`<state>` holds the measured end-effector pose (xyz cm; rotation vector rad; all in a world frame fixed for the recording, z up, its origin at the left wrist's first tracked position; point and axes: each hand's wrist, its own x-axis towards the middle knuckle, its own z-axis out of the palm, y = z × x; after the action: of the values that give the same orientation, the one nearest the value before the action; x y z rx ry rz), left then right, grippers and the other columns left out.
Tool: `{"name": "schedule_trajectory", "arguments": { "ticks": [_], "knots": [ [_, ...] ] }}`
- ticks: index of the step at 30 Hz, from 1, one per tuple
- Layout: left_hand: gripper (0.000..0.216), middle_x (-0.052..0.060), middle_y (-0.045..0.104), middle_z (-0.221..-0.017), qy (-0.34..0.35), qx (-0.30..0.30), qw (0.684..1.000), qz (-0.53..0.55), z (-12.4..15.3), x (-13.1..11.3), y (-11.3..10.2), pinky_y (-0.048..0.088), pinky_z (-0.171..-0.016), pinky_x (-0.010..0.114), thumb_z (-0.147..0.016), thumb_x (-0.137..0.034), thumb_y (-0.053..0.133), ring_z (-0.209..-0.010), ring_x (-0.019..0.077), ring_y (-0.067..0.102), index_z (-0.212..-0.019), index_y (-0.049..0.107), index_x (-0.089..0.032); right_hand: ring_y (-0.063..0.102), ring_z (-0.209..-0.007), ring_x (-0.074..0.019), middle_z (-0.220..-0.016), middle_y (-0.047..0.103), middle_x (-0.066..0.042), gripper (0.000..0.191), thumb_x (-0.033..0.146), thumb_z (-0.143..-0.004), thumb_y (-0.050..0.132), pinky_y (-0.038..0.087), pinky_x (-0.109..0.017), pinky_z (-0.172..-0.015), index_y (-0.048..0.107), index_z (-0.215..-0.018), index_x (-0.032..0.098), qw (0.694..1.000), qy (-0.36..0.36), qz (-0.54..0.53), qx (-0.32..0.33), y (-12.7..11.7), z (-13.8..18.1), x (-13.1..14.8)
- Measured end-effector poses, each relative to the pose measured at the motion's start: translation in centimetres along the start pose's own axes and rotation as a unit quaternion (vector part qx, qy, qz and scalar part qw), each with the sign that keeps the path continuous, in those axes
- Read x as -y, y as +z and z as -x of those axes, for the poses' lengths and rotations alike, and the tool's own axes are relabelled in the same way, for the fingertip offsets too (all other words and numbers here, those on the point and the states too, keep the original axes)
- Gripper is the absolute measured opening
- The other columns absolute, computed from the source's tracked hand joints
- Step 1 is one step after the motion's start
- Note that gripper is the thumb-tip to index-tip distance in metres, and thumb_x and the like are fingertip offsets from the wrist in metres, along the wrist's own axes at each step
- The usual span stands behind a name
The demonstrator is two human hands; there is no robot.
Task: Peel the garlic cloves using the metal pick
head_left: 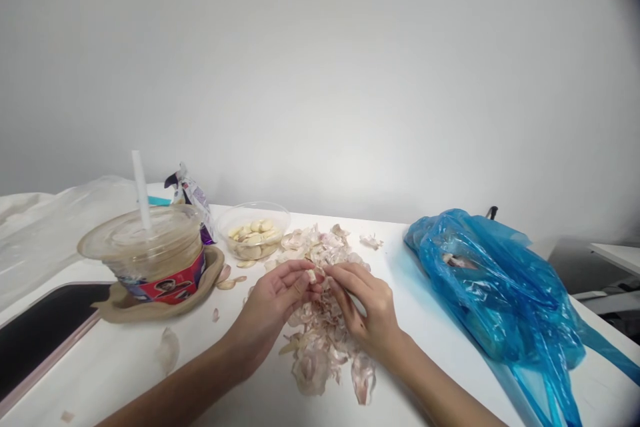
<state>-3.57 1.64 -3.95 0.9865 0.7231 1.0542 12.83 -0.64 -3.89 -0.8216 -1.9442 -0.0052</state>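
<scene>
Garlic clove (313, 275) — small, pale, partly hidden — is being pinched by the fingertips of L hand (274, 295), w/ those of R hand (364, 300) sitting right beside it. Garlic skins (311, 371), dry & papery, pinkish-white, are lying in a loose heap below & around both, some curling, w/ larger flakes spreading twd near side.

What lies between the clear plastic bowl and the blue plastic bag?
In the head view: a pile of garlic skins, then a loose skin scrap on the white table.
</scene>
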Motion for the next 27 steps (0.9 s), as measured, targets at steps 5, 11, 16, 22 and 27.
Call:
{"name": "schedule_trajectory", "arguments": {
  "ticks": [5,11,16,22,27],
  "knots": [
    [0.011,0.001,0.071,-0.075,-0.001,0.002,1.000,-0.002,0.12,-0.21,0.17,0.048,-0.077,0.022,-0.077,-0.024,0.062,-0.074,0.0103,0.062,-0.086,0.061,-0.017,0.057,-0.071,-0.0165,-0.085,0.062,-0.008,0.035,0.008,-0.084,0.041,0.046,-0.027,-0.057,0.050,-0.117,0.016,1.000,-0.012,0.020,0.017,0.11,0.24,-0.14],
    [0.012,0.003,0.071,-0.074,0.000,0.012,1.000,-0.016,0.33,-0.29,0.50,0.048,-0.072,0.025,-0.077,-0.025,0.062,-0.070,0.0123,0.062,-0.085,0.061,-0.016,0.059,-0.072,-0.0154,-0.085,0.065,-0.008,0.025,0.009,-0.084,0.048,0.047,-0.026,-0.061,0.053,-0.108,0.016,1.000,-0.022,0.016,0.016,0.38,0.23,-0.06],
    [0.013,0.005,0.071,-0.078,0.008,0.022,0.999,-0.029,0.44,-0.02,0.56,0.047,-0.074,0.028,-0.075,-0.025,0.063,-0.076,0.0161,0.063,-0.085,0.062,-0.017,0.060,-0.066,-0.0145,-0.078,0.066,-0.006,0.019,0.012,-0.082,0.055,0.048,-0.025,-0.059,0.056,-0.100,0.016,0.999,-0.040,0.030,0.004,0.50,0.22,-0.07],
    [0.015,0.006,0.071,-0.079,0.022,0.022,0.998,-0.061,0.33,0.14,0.45,0.047,-0.074,0.031,-0.076,-0.029,0.061,-0.075,0.0174,0.063,-0.085,0.062,-0.016,0.063,-0.065,-0.0140,-0.077,0.068,-0.006,0.014,0.012,-0.084,0.052,0.050,-0.023,-0.058,0.059,-0.095,0.017,0.997,-0.054,0.046,-0.014,0.49,-0.03,0.13],
    [0.016,0.005,0.070,-0.079,0.035,0.015,0.996,-0.085,0.24,0.25,0.27,0.048,-0.073,0.030,-0.076,-0.029,0.060,-0.070,0.0166,0.062,-0.085,0.061,-0.016,0.063,-0.064,-0.0137,-0.075,0.068,-0.005,0.016,0.012,-0.084,0.050,0.049,-0.023,-0.057,0.059,-0.096,0.018,0.997,-0.054,0.050,-0.008,0.58,0.10,-0.08]
  ]
}}
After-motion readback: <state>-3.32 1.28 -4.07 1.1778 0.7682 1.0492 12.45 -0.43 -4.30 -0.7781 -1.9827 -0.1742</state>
